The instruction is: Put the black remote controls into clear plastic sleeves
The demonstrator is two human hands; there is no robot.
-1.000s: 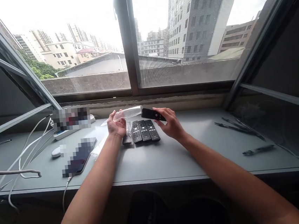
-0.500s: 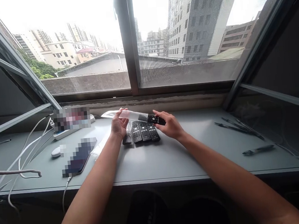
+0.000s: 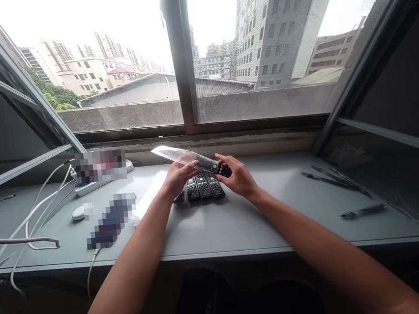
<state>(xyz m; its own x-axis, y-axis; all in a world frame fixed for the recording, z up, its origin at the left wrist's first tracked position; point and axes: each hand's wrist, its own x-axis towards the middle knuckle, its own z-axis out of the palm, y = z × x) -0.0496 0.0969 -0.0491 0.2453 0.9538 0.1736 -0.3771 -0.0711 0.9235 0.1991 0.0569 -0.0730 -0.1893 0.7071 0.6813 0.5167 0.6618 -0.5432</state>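
A black remote control is held up over the table, most of its length inside a clear plastic sleeve. My right hand grips its bare near end. My left hand is closed on the sleeve, around the part where the remote lies within. Below my hands, several black remotes lie side by side on the table. The leftmost one seems wrapped in clear plastic and is partly hidden by my left hand.
More clear plastic sleeves lie left of my left forearm. Farther left are a phone on a cable, a white mouse-like object and a power strip with cords. Pens and dark cables lie at right.
My left hand has moved right along the sleeve, toward my right hand. More of the remote is now inside the sleeve, which tilts more steeply. My right hand has barely moved.
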